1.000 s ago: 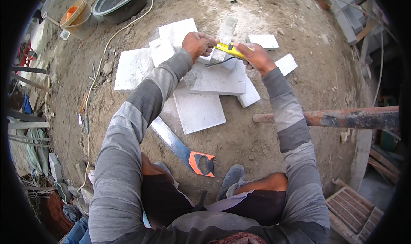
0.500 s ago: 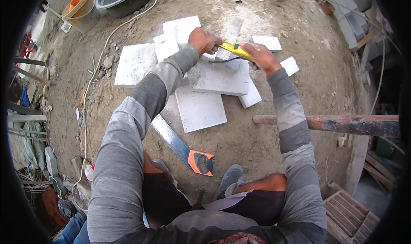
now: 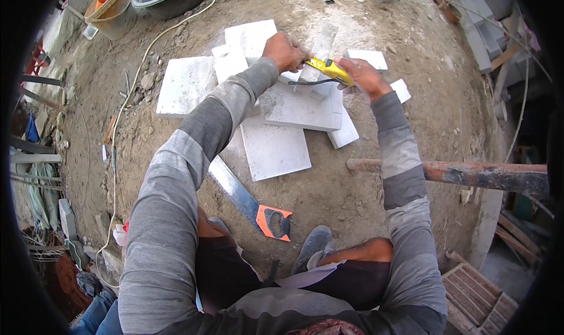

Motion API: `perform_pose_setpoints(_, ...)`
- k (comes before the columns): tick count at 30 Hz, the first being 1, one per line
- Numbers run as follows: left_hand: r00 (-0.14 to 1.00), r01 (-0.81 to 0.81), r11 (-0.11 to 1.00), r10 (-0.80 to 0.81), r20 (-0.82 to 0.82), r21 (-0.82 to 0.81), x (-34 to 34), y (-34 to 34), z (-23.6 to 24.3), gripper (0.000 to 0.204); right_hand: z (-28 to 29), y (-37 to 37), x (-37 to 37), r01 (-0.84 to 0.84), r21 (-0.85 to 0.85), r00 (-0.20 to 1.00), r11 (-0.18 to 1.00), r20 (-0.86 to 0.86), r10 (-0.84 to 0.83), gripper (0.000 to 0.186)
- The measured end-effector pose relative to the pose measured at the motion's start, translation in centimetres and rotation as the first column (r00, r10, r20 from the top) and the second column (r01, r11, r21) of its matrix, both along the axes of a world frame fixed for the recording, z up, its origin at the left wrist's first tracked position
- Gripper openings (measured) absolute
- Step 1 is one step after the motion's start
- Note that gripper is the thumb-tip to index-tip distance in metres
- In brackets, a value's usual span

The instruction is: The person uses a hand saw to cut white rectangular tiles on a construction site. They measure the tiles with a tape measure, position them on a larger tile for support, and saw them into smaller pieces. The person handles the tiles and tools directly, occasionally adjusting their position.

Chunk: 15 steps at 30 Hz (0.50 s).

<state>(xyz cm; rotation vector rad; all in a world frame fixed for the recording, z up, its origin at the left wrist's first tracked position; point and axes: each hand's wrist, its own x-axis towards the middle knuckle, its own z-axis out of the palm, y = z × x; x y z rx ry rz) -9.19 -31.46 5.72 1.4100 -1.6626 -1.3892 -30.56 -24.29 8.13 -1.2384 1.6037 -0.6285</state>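
My right hand (image 3: 364, 77) is wrapped round a yellow tape measure (image 3: 333, 70), held above a stack of white lightweight blocks (image 3: 299, 107). A short length of yellow blade (image 3: 316, 63) runs out of the case toward my left hand (image 3: 284, 52). The fingers of that hand are closed at the blade's end. A dark strap hangs from the case over the block beneath. Under my hands a narrow block piece (image 3: 323, 40) lies on the stack. On the dirt in front of my feet rests a handsaw (image 3: 249, 201) with an orange and black handle.
Small white offcuts (image 3: 368, 59) lie right of the stack. A rusty pipe (image 3: 470, 173) juts in from the right, close to my right forearm. A pale cable (image 3: 141, 70) runs along the left. Buckets (image 3: 111, 19) and a dark basin (image 3: 170, 0) stand at the far left.
Both hands have shifted very slightly to the right with the tape measure. The length of blade between them looks about the same. The blocks and saw stay in place.
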Motion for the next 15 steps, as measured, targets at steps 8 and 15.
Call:
perform_pose_setpoints(8,0.999,0.032,0.998,-0.030,0.032,-0.048,0.18,0.03,-0.03,0.021,0.65,-0.33,-0.06,-0.075,0.039,0.994,0.996,-0.080,0.078,0.070)
perform_pose_setpoints(15,0.998,0.052,0.997,-0.051,0.023,-0.052,0.41,-0.24,-0.05,0.024,0.81,-0.68,-0.14,-0.084,0.092,0.994,0.992,-0.061,0.089,0.056)
